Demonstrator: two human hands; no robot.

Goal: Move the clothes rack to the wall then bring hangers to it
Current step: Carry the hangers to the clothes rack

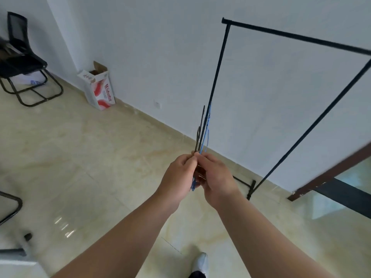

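The thin black metal clothes rack (pixel 218 63) runs off the right edge. The hands (pixel 197 173) hide the lower ends of the thin black and blue hangers (pixel 203 129).

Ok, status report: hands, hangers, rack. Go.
Left hand and right hand both shut on hangers, black and blue. Rack stands by the wall, bar bare. Floor to it open.

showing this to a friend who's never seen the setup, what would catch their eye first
Dead centre, the left hand and right hand pinch a thin bundle of black and blue hangers, seen edge-on. Behind them to the right, the bare black clothes rack stands by the white wall.
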